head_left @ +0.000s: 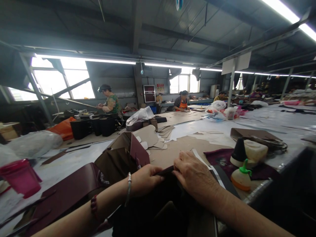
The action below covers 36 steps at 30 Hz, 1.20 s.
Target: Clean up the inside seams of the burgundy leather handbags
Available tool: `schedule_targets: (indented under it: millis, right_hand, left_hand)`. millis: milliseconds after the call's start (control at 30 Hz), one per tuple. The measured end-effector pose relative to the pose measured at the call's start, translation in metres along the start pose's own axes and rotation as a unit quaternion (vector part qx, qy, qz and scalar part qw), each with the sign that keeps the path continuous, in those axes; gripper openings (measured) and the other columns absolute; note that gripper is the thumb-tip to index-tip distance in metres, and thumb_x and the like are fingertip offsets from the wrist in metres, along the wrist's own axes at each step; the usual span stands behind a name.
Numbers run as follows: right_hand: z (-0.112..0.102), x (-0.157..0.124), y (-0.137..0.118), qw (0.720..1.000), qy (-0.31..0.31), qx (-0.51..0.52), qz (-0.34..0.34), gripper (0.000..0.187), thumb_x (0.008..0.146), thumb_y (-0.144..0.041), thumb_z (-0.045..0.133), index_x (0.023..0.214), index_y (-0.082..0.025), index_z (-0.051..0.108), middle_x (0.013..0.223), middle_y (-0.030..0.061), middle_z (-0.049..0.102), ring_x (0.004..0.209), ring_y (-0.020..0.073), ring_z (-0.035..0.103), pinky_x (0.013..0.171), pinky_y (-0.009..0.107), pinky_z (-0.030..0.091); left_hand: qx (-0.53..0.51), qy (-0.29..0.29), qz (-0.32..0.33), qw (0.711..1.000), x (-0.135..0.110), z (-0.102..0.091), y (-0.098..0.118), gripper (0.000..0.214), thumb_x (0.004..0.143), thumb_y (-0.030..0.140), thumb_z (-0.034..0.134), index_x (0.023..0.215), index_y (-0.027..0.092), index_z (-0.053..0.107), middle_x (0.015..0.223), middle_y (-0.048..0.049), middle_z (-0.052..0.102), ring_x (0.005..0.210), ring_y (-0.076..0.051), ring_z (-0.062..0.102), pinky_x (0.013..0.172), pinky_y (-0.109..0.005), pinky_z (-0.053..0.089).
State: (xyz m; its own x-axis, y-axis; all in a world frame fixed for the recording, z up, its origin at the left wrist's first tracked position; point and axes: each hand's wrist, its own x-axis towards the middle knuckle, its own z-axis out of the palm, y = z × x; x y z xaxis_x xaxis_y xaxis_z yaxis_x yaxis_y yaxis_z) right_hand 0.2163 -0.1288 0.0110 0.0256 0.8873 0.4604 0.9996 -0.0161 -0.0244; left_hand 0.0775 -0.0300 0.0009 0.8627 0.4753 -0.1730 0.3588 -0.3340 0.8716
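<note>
My left hand and my right hand meet at the front middle of the table, both closed on the top edge of a dark leather piece that hangs down toward me. The left wrist wears a silver bangle and a bead bracelet. A stack of maroon and brown leather panels lies just left of my hands. A small glue bottle with a green cap stands to the right of my right hand, beside a cream bottle with a black cap.
A pink cup stands at the far left. Cardboard patterns, plastic bags and black boxes lie farther back. Other people work at benches behind. The table edge runs on the right.
</note>
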Motion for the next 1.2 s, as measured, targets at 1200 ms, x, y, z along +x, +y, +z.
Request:
schedule_targets:
  millis: [1200]
  right_hand:
    - [-0.006,-0.006,0.012,0.986,-0.104,0.131,0.021,0.017,0.073,-0.031,0.054,0.086,-0.021,0.057,0.079,0.0012,0.062,0.074,0.0158,0.056,0.063,0.023,0.036]
  left_hand:
    - [0.058,0.060,0.034,0.996,0.004,0.006,0.003,0.030,0.071,0.032,0.048,0.082,0.010,0.064,0.064,-0.0013,0.060,0.057,-0.013,0.049,0.056,-0.021,0.039]
